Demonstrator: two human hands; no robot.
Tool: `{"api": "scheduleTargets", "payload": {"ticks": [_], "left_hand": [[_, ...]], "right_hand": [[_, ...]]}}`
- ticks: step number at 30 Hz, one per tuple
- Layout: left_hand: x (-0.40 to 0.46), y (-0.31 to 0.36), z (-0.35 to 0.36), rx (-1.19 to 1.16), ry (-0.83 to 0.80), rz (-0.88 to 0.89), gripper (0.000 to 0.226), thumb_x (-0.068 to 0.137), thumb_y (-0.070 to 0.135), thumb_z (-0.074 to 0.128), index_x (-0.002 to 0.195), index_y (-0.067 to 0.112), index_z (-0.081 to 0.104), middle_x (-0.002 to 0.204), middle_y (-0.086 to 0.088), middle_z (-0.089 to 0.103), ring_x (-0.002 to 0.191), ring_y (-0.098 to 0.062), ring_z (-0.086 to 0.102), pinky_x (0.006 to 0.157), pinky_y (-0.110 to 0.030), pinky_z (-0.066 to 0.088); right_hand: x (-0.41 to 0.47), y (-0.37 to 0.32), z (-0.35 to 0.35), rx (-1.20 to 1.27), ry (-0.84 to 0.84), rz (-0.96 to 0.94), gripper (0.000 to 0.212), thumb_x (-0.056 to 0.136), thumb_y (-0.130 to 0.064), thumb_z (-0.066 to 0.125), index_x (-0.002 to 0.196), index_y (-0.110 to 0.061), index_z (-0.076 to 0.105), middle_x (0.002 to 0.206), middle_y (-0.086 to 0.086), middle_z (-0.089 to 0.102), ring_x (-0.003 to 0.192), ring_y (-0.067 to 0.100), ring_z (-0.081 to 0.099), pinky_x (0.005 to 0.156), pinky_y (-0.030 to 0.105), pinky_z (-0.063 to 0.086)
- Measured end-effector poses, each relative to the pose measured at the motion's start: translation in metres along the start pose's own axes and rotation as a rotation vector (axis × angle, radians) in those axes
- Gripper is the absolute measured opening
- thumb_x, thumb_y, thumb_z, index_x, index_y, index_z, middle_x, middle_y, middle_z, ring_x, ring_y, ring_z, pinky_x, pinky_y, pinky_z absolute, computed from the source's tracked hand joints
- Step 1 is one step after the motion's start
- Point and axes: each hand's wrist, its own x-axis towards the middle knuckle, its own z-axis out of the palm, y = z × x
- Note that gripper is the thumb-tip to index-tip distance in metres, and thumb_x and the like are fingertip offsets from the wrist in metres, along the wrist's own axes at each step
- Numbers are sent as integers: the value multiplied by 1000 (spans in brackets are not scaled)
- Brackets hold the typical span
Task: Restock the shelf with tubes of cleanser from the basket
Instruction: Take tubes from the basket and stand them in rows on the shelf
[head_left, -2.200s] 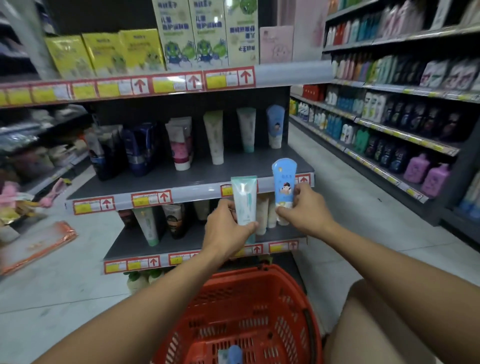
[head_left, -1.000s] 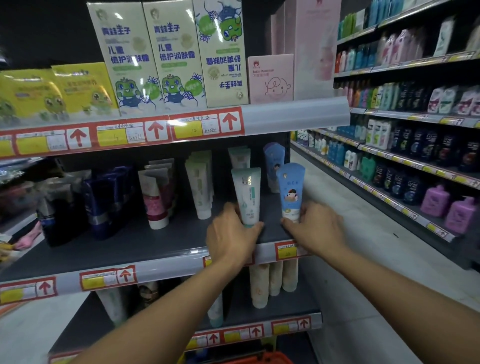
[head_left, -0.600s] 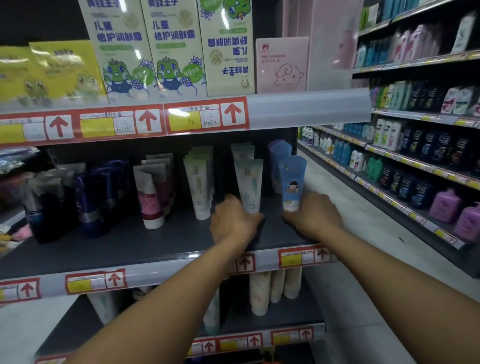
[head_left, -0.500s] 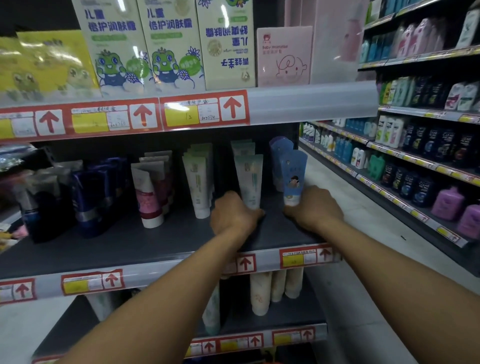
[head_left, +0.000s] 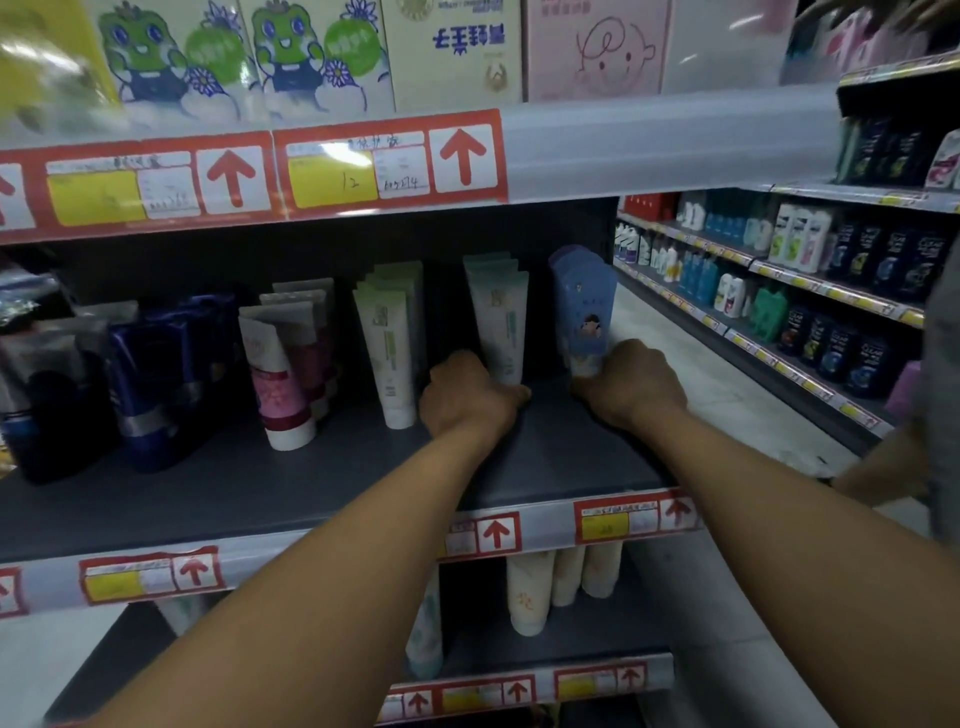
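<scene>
Pushing both tubes deeper than a second ago: the left hand (head_left: 470, 397) grips the pale green plastic tube (head_left: 501, 325), the right hand (head_left: 631, 387) the blue one (head_left: 587, 312), now standing on the grey metal shelf (head_left: 311, 483), fronting their rows; release likely follows.

Pale green tube (head_left: 500, 322) and blue tube (head_left: 586, 317) with a cartoon kid are both standing upright, cap down, on the grey shelf (head_left: 291, 483), fronting their rows.

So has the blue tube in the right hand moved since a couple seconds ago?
Yes. The blue tube went from in front of the shelf edge deeper in, against the blue row at the back; the right hand grips its base.
</scene>
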Motion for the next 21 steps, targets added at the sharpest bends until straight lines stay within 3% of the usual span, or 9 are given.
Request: {"api": "scheduleTargets", "payload": {"ticks": [6,15,21], "left_hand": [[7,-3,9,-38,22,10,72,75,56,88,125,12,62,130,-9,68,119,-31,66,89,-40,59],[9,-9,13,-61,38,46,76,76,59,85,131,16,56,136,-7,65,126,-31,62,96,-41,55],[6,-6,12,-97,17,23,64,72,51,80,124,20,58,126,-3,69,118,-29,67,94,-40,57]], "right_hand": [[10,3,3,18,1,-14,60,80,-48,81,123,-10,65,115,16,70,102,36,68,72,33,48],[9,4,12,-21,-2,-42,53,86,-55,70,118,-13,69,112,15,71,100,35,68,71,32,45],[8,6,11,-24,1,-51,48,86,-55,66,112,-14,69,111,14,71,100,36,67,74,33,49]]}}
